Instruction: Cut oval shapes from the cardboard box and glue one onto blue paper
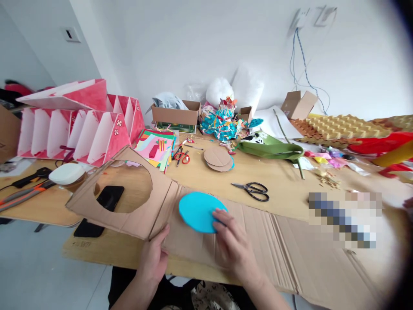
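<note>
My right hand [234,245] pinches the right edge of a bright blue disc [198,211], fingers on top. The disc is just over or on a long folded cardboard sheet [254,228]; whether they touch I cannot tell. My left hand [155,256] grips the sheet's near edge by the crease, with some fingers hidden. Left of that crease, a cardboard panel [138,219] with a large round hole is tilted up. Through the hole shows a black phone [112,196]. Beyond the sheet lie black-handled scissors [253,189] and a small stack of round cardboard discs [217,159].
Coloured paper sheets [155,148], a green fabric piece [271,148] and a blue tiered craft [222,122] lie farther back. Pink-and-white folded structures [74,129] stand left, egg trays [348,127] right. A pixelated patch covers part of the right side. Another person's hand [408,202] shows at the right edge.
</note>
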`<state>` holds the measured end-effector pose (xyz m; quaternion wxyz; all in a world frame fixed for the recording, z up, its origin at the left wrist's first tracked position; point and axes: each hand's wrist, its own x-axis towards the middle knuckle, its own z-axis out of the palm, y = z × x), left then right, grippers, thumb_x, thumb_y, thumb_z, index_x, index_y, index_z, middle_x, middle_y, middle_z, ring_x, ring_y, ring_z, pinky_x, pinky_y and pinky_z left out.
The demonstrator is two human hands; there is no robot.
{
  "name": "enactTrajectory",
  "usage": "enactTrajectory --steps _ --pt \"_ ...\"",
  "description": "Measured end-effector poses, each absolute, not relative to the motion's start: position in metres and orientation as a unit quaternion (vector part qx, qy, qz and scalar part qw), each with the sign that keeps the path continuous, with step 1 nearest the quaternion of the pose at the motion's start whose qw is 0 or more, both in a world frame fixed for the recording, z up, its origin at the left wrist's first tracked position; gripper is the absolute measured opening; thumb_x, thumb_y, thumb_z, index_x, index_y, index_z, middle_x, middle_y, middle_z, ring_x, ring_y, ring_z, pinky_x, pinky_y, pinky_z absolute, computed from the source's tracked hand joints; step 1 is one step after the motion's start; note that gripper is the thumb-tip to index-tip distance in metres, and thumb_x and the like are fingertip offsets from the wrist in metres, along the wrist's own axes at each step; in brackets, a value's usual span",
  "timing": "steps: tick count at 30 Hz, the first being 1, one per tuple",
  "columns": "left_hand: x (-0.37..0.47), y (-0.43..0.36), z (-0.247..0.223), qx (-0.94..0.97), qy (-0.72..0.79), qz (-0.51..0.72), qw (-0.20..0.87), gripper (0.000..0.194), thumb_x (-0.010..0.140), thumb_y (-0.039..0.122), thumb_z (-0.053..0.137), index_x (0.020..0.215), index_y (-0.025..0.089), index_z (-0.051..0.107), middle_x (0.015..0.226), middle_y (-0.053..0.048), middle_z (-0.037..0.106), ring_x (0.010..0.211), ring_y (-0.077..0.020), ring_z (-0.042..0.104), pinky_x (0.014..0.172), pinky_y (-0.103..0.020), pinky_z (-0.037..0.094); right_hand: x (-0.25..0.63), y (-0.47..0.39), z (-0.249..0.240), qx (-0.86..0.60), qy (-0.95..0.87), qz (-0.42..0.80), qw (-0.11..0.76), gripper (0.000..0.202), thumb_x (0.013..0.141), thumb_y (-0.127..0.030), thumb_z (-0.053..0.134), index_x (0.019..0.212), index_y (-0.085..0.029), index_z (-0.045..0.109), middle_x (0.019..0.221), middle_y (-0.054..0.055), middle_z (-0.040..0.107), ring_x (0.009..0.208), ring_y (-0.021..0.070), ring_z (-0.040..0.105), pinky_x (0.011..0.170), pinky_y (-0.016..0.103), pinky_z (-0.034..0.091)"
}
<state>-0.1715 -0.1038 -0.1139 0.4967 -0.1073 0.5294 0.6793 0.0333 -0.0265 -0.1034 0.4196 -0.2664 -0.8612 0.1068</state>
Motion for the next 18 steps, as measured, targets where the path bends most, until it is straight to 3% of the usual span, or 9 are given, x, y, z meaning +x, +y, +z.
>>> enactTrajectory --steps 6,13,18 --pt "-0.170 -0.103 -0.116 -0.078 0.538 0.660 0.519 0.028 0.071 0.015 0.078 0.098 0.015 0.071 0.101 -0.010 0.076 0.116 -0.0299 0.061 0.104 -0.043 0.045 0.025 -0.047 -0.126 -0.174 -0.949 0.015 0.264 0.026 0.091 -0.008 0.043 0.110 -0.012 0.060 0.127 0.019 0.060 0.133 0.0316 0.044 0.103 0.048 0.048" --pt "-0.166 -0.103 -0.116 -0.069 0.512 0.676 0.525 0.022 0.072 0.013 0.076 0.094 0.014 0.072 0.095 -0.009 0.077 0.106 -0.0281 0.067 0.106 -0.044 0.044 0.018 -0.048 -0.120 -0.182 -0.954 0.014 0.237 0.023 0.091 -0.010 0.044 0.107 -0.012 0.062 0.123 0.018 0.062 0.129 0.0308 0.048 0.102 0.045 0.050" --pt "-0.162 -0.103 -0.111 -0.051 0.472 0.687 0.550 0.029 0.070 0.009 0.074 0.099 0.016 0.072 0.104 -0.009 0.075 0.108 -0.0293 0.066 0.102 -0.043 0.048 0.015 -0.046 -0.116 -0.166 -0.961 0.010 0.219 0.021 0.092 -0.012 0.045 0.105 -0.013 0.062 0.122 0.017 0.063 0.125 0.0308 0.050 0.100 0.045 0.051"
